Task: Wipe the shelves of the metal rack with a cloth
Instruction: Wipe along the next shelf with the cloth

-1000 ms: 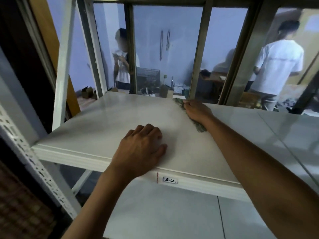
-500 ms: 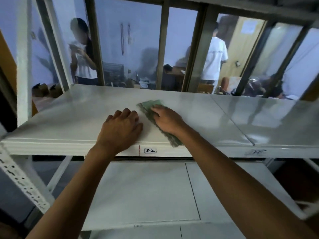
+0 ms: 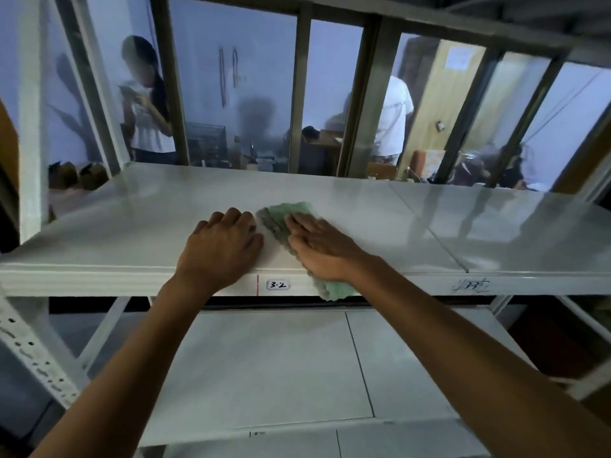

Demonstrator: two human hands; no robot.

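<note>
A white metal rack shelf (image 3: 132, 226) runs across the view at chest height, its front lip labelled "3-2". A green cloth (image 3: 281, 218) lies on it near the front edge, one end hanging over the lip. My right hand (image 3: 319, 247) presses flat on the cloth, fingers spread over it. Just left of the cloth, my left hand (image 3: 221, 249) rests palm down on the bare shelf, fingers curled, holding nothing. A lower shelf (image 3: 264, 358) shows beneath my forearms.
White perforated uprights (image 3: 31, 127) stand at the left. A second shelf panel (image 3: 512, 226) adjoins on the right. Behind the rack is a glazed partition with metal mullions (image 3: 301, 94); people stand beyond it.
My right hand has drawn the cloth from the shelf's far edge back to the front edge, so it now overhangs the lip. My left hand has stayed on the shelf. My view has shifted right.
</note>
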